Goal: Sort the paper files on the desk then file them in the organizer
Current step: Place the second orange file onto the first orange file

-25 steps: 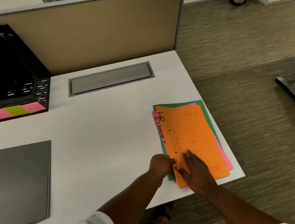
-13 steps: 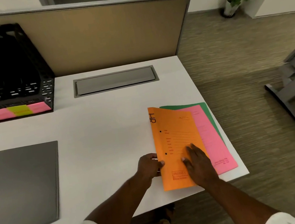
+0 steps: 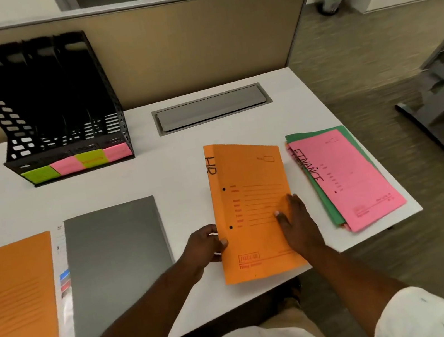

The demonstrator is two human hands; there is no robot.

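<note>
An orange file marked HR (image 3: 248, 193) is held slightly lifted over the white desk (image 3: 158, 179), near its front edge. My left hand (image 3: 203, 249) grips the file's left spine edge. My right hand (image 3: 297, 222) lies flat on its cover. To the right, a pink file marked FINANCE (image 3: 345, 177) tops a stack with a green file (image 3: 324, 210) under it. The black organizer (image 3: 49, 109) stands at the back left, with green and pink sticky labels (image 3: 76, 163) along its base.
A grey folder (image 3: 116, 262) lies at the front left, with another orange file (image 3: 11, 306) and some papers beside it. A grey cable hatch (image 3: 210, 108) sits at the back. A beige partition (image 3: 165, 45) closes the far side. The desk's right edge drops to carpet.
Both hands have carried the orange HR file left, off the stack. The pink FINANCE file is now fully uncovered. The view has swung left, showing more of the organizer.
</note>
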